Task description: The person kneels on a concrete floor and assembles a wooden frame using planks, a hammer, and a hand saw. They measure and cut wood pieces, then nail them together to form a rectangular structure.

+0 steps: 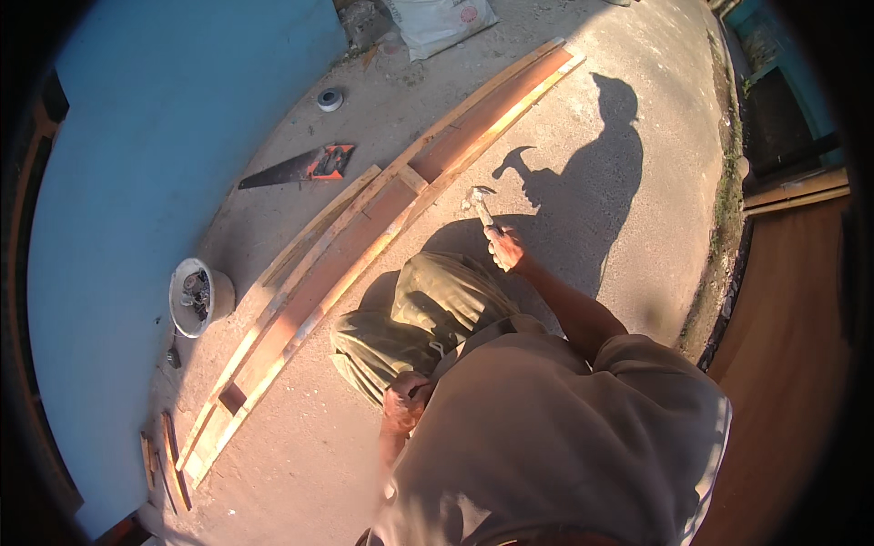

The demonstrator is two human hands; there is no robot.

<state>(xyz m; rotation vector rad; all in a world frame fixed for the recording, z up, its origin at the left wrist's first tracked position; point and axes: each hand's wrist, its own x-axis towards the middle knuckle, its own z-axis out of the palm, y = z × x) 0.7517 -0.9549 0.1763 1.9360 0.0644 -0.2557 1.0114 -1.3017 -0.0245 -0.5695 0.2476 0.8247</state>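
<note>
My right hand (pixel 503 247) has its grip closed around the handle of a claw hammer (pixel 478 204), whose metal head points up toward twelve o'clock and is raised clear of the concrete ground (pixel 364 118). My left hand (pixel 405 400) sits at about six o'clock from the hammer, down by my bent knee, fingers curled in; I cannot tell whether anything is in that grip. At nine o'clock from the hammer lies a long wooden frame (pixel 364 237), two rails with short cross pieces between them, running from seven o'clock up to one o'clock across the ground. Beyond the frame, at ten o'clock, lies a handsaw (pixel 296 167) with an orange and black handle. A white bucket (pixel 198 296) of small hardware stands beside the blue wall (pixel 155 136), just left of the frame. My shadow, hammer raised, falls on the ground at two o'clock.
</note>
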